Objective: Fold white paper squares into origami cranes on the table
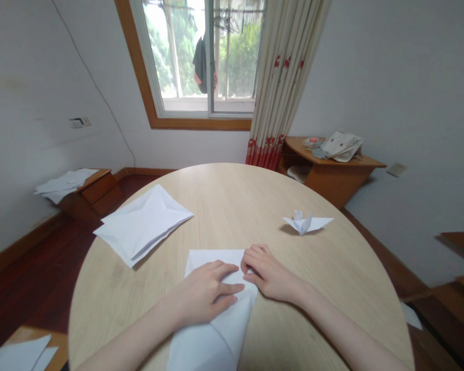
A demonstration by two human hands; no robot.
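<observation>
From here the room is dominated by a round wooden table (232,206), with a window (235,62) and a red-flowered curtain (284,77) beyond its far edge. Past the table's far right edge stands a wooden side table (332,172) holding a cloth bag (342,146); past its left edge, a low wooden cabinet (93,196) carries loose paper (64,184). On the table's left lies a big folded paper square (143,224), and on its right sits a paper crane (305,222). At the near edge is a folded white sheet (216,330) with both hands on it. The left hand (201,293) lies flat, fingers (230,287) open and pressing down, not gripping. The right hand (268,273) has its fingers (251,263) curled at the sheet's edge — pinching or only touching, I can't tell.
</observation>
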